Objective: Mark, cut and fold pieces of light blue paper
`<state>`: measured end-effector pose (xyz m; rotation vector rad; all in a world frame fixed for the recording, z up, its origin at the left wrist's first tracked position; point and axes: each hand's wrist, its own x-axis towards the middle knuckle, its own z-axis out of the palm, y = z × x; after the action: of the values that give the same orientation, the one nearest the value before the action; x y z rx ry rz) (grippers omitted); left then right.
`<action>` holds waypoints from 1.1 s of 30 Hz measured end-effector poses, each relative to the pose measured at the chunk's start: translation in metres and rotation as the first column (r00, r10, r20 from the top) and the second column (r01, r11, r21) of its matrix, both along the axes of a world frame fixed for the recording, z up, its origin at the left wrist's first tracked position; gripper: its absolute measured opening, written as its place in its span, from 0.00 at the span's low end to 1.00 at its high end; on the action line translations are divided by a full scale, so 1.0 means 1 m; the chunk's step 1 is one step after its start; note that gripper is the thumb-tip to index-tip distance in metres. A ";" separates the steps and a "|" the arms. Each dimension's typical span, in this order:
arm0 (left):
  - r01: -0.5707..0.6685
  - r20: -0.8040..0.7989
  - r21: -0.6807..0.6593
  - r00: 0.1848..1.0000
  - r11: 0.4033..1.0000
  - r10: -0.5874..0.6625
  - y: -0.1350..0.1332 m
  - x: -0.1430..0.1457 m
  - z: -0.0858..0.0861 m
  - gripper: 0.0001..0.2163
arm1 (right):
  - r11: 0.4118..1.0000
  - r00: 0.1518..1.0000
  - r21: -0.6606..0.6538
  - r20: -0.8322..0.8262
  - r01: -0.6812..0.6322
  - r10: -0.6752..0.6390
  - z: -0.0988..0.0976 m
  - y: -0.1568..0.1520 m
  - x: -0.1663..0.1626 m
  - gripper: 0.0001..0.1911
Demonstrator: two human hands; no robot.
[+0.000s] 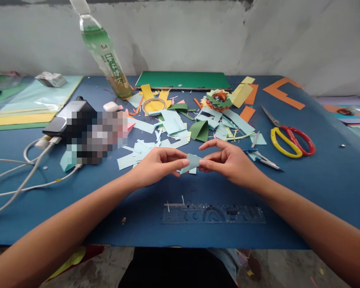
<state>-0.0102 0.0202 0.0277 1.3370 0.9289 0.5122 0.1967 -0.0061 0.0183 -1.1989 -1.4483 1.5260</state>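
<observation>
Between my two hands is a small piece of light blue paper (192, 161), raised above the table. My left hand (163, 163) pinches its left side between thumb and fingers. On the other side, my right hand (223, 161) grips the right edge with the thumb, its index finger lifted off the paper. Light blue paper scraps (138, 154) lie just behind my left hand. A compass (267, 161) rests beside my right hand. Below both hands, a clear plastic ruler (214, 214) with cut-out shapes lies flat near the table's front edge.
Scissors (288, 140) with yellow and red handles lie at the right. Behind the scraps sit a tape roll (154, 105) and a folded paper ring (218, 99). A tall bottle (108, 60) stands at the back left, near a dark device (69, 118) with white cables (21, 184).
</observation>
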 end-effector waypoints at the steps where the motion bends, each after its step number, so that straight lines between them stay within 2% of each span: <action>1: -0.019 -0.024 0.047 1.000 0.999 0.020 -0.001 0.001 0.001 0.11 | 1.000 1.000 0.009 0.006 -0.003 0.003 0.000 -0.001 0.000 0.16; 6: -0.055 -0.101 0.182 0.992 0.982 0.075 -0.006 0.004 0.004 0.07 | 0.998 0.999 0.061 0.036 0.005 -0.007 0.002 -0.005 -0.004 0.15; 23: -0.109 -0.076 0.208 0.989 0.972 0.127 -0.009 0.004 0.003 0.06 | 0.995 1.000 0.102 0.022 0.011 -0.014 0.004 -0.011 -0.007 0.12; 33: -0.094 -0.151 0.251 0.979 0.964 0.134 -0.010 0.004 0.005 0.08 | 0.994 0.998 0.113 0.061 0.000 -0.007 0.007 -0.011 -0.007 0.12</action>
<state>-0.0059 0.0105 0.0328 1.5715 1.1129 0.6257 0.1900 -0.0173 0.0249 -1.1892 -1.5504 1.3959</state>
